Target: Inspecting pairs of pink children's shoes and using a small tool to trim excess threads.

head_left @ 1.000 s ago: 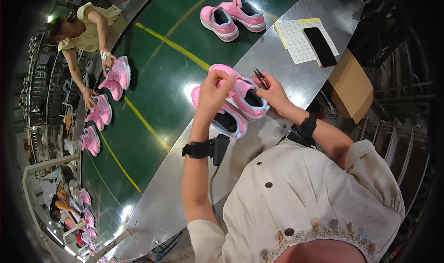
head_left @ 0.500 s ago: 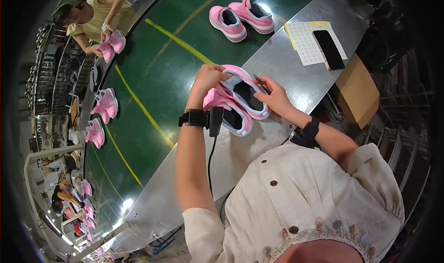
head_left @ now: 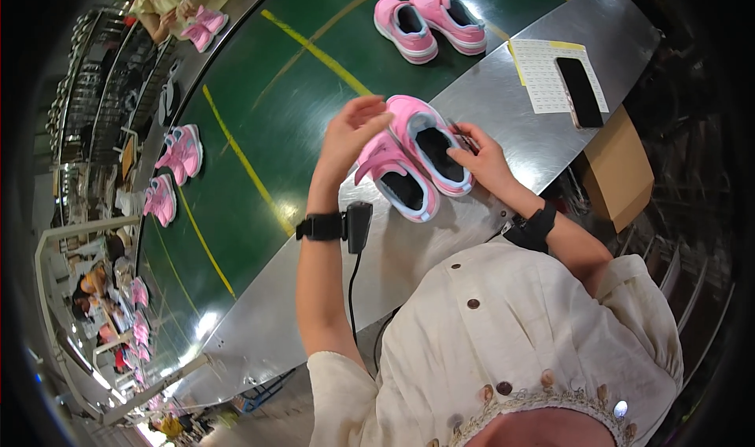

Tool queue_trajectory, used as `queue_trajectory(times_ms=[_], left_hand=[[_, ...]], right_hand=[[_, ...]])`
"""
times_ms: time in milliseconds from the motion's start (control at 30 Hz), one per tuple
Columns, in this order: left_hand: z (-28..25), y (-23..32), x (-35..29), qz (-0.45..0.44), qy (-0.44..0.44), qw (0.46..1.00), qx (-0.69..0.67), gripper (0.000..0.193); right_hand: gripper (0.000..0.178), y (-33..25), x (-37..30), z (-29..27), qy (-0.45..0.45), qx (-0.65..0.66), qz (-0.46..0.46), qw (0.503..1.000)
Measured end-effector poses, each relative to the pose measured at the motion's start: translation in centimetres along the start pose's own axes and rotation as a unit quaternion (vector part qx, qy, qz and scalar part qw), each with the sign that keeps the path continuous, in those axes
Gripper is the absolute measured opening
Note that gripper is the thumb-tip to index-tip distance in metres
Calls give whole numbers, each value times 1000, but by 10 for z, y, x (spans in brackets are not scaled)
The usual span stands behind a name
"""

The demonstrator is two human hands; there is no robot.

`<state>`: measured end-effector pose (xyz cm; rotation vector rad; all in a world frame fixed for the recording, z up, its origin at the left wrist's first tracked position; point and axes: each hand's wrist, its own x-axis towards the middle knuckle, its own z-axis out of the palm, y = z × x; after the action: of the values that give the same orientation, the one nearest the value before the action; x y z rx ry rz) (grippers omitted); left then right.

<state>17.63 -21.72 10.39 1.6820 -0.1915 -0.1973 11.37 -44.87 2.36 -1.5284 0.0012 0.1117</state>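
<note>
Two pink sneakers with pale blue linings lie side by side on the metal ledge in front of me. My left hand (head_left: 350, 136) hovers beside the toes, fingers apart and holding nothing. Below it, the left sneaker (head_left: 382, 161) has its strap folded outward. The right sneaker (head_left: 406, 114) shows its dark insole through the opening. At that sneaker's right side, my right hand (head_left: 489, 164) is closed around a thin dark pointed tool (head_left: 467, 137), perhaps tweezers, mostly hidden by the fingers. Its thumb is at the collar's edge.
A green belt (head_left: 228, 211) with yellow lines runs past the metal ledge (head_left: 291, 305). Another pink pair (head_left: 405, 29) stands on it ahead. More shoes (head_left: 182, 154) line its far left side, where a person handles a pair (head_left: 206, 26). A phone (head_left: 579, 91) lies on printed sheets (head_left: 543, 77) at right.
My left hand has let go of the right sneaker's front and lifted away to the left. The left sneaker's strap now sticks outward. My right hand stays at the right sneaker with the tool.
</note>
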Motion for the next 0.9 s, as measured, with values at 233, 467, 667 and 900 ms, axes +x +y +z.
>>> queue_trajectory(times_ms=[233,467,667,900], left_hand=[[2,-26,-80,-100,146,984,25,25],[32,-32,-53,148,82,911,377,29],[6,-33,-16,-49,83,972,215,32],[-4,-45,0,-164,55,971,167,33]], right_hand=[[20,-49,-12,-13,30,-116,-101,988],[26,-76,-18,18,-330,-419,-202,821],[23,-69,-11,14,-309,-357,-202,858],[23,-60,-11,12,-301,-368,-209,855]])
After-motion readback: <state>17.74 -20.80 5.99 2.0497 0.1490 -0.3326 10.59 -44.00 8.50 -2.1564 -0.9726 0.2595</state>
